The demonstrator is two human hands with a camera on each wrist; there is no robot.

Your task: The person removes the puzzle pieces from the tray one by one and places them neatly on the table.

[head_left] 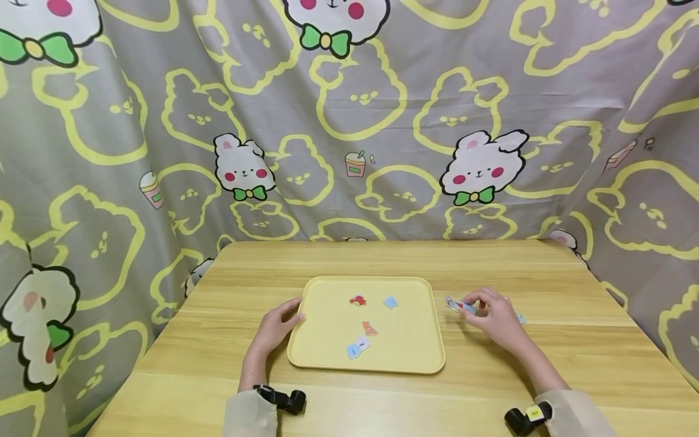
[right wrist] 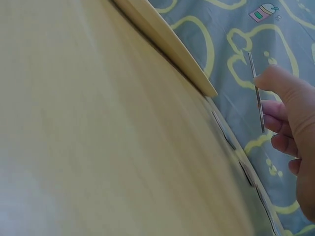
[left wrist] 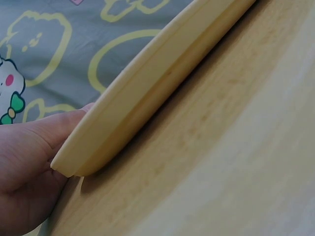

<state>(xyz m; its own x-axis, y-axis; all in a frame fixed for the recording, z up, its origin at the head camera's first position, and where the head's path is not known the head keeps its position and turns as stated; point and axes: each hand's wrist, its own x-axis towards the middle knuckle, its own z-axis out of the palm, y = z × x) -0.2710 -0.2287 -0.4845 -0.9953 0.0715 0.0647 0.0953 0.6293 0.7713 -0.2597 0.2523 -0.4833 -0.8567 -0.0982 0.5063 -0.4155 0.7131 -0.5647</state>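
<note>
On the table lies a yellow tray [head_left: 327, 358]. My left hand [head_left: 276, 326] grips its left rim; in the left wrist view, the thumb [left wrist: 59, 129] is against the tray's side. To the right of the tray, my right hand [head_left: 494, 317] pinches a thin flat jigsaw-like piece [head_left: 466, 307], seen edge-on as a thin piece [right wrist: 257, 93] between thumb and fingers. Inside the tray are a red piece [head_left: 358, 300], a light-blue piece [head_left: 390, 302], an orange-red piece [head_left: 369, 329] and a blue-and-white piece [head_left: 355, 349].
Several more flat pieces [right wrist: 246, 173] lie on the wooden table [head_left: 262, 267] beneath the right hand, partly hidden in the head view, where a blue bit [head_left: 520, 318] shows. A patterned grey curtain [head_left: 382, 121] hangs behind and around the table.
</note>
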